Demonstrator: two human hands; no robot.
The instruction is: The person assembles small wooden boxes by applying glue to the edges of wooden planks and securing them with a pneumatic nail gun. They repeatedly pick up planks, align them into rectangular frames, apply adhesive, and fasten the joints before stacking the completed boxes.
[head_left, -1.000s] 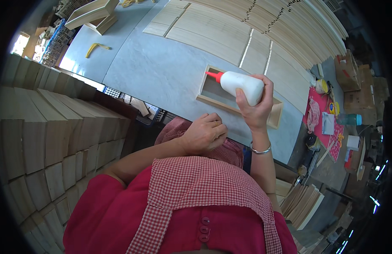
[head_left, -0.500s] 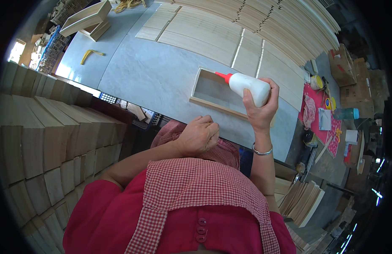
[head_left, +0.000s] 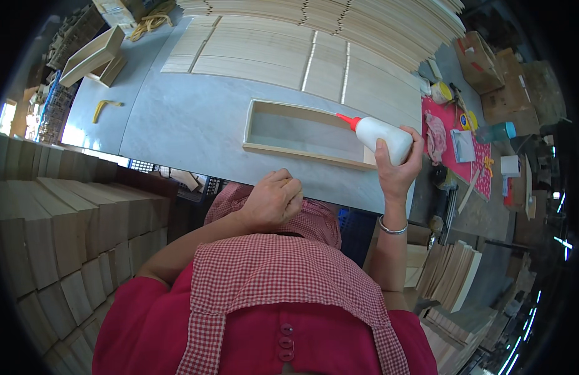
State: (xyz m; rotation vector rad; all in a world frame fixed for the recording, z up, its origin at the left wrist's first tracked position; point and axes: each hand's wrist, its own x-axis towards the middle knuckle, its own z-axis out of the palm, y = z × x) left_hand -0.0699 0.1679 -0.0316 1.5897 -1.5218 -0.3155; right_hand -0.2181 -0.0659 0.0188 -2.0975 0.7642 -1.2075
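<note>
My right hand point(head_left: 400, 161) is wrapped round a white squeeze bottle point(head_left: 384, 139) with a red nozzle, tilted so that its tip points left. The tip is over the far side of a long, shallow wooden box frame point(head_left: 308, 156), towards its right end; whether it touches the wood I cannot tell. The frame lies on the table before me, and a grey surface shows inside it. My left hand point(head_left: 274, 199) is closed, held near my apron at the table's front edge. Its curled fingers hide whatever may be in them.
Thin wooden boards point(head_left: 258, 53) cover the far side of the grey table point(head_left: 177, 119). At the far left are two stacked wooden boxes point(head_left: 96, 56) and a yellow curved piece point(head_left: 105, 109). Wood blocks point(head_left: 64, 225) are piled left. A pink cloth point(head_left: 436, 140) with small items lies right.
The bottle in my right hand has moved right along the frame's far side, from near its left end. My left hand remains closed. The whole view has shifted.
</note>
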